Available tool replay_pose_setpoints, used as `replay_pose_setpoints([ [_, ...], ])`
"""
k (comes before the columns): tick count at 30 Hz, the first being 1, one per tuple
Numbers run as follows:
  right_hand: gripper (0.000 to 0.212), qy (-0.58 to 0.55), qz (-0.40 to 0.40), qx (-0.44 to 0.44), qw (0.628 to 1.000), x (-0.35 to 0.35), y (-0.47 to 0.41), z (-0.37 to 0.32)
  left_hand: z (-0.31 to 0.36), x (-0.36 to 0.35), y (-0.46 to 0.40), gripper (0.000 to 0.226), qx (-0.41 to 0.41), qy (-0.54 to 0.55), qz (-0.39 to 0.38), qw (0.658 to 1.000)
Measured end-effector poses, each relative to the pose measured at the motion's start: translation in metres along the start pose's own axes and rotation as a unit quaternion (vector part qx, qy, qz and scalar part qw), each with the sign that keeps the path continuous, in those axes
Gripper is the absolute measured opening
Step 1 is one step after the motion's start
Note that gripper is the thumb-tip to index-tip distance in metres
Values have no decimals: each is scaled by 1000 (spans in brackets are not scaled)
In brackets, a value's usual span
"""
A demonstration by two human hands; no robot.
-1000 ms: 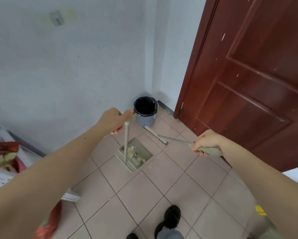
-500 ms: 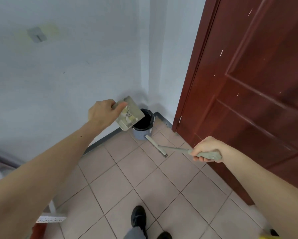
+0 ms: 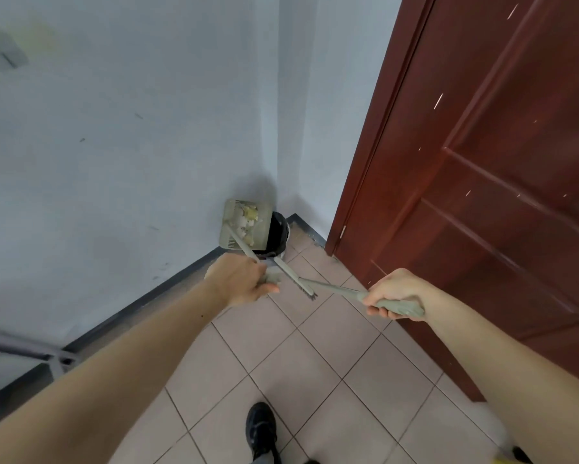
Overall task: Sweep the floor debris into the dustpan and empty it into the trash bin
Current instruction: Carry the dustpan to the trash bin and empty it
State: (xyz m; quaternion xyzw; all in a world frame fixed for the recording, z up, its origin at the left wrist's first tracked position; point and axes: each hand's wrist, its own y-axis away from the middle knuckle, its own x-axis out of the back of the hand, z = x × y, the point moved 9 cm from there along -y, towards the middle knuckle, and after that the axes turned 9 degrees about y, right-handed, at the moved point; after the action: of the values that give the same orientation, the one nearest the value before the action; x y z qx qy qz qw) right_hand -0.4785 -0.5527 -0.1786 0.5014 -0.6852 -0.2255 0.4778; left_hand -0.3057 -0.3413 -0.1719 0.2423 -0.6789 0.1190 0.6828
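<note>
dustpan [image 3: 246,226], judged light stiff plastic best steered from its long handle's end, is gripped there by the left hand [image 3: 239,279] and tipped over the black-lined trash bin [image 3: 278,234] in the corner, pale scraps clinging inside, while the right hand [image 3: 396,293] grips the broom [image 3: 296,276], its head low over the tiles.

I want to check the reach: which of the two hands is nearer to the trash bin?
Left. The left hand grips the dustpan handle just in front of the trash bin; the right hand holds the broom, farther toward the door.
</note>
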Motion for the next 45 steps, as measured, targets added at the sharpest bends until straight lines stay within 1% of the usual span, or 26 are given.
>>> replay_pose_setpoints([
  [5, 23, 7, 4, -1, 1000, 1, -11, -3, 18, -19, -2, 68, -75, -20, -40, 996],
  [10, 7, 13, 1, -5, 1000, 0, -11, -5, 18, -35, -2, 70, -88, -55, -60, 993],
  [14, 6, 15, 6, -7, 1000, 2, -12, -6, 15, -47, 0, 68, -83, -79, -82, 990],
  [17, 9, 17, 9, -5, 1000, 0, -14, -6, 18, -50, -1, 64, -79, -83, -88, 990],
  [20, 5, 17, 6, -6, 1000, -1, -14, -6, 32, -54, -5, 54, -108, -92, -107, 984],
  [23, 11, 19, 10, -7, 1000, 1, -16, -6, 35, -63, -6, 48, -99, -97, -151, 979],
  [25, 15, 20, 12, -7, 1000, 2, -15, -5, 34, -64, -7, 48, -93, -101, -156, 978],
  [30, 21, 13, 9, 1, 1000, 3, -12, -7, 25, -55, -10, 52, -113, -109, -128, 979],
  [33, 24, 14, 9, 10, 1000, 5, -10, -9, 17, -42, -15, 66, -123, -123, -93, 980],
  [36, 21, 28, 0, 14, 1000, 10, -1, -16, 9, -19, -22, 70, -127, -135, -52, 981],
  [38, 18, 30, -9, 24, 999, 15, 6, -24, 2, 0, -27, 68, -129, -149, -25, 980],
  [42, 36, 42, -24, 43, 998, 24, 18, -40, -19, 46, -42, 66, -106, -173, 24, 979],
  [45, 33, 27, -30, 47, 998, 36, 31, -55, -38, 85, -52, 69, -70, -164, 38, 983],
])
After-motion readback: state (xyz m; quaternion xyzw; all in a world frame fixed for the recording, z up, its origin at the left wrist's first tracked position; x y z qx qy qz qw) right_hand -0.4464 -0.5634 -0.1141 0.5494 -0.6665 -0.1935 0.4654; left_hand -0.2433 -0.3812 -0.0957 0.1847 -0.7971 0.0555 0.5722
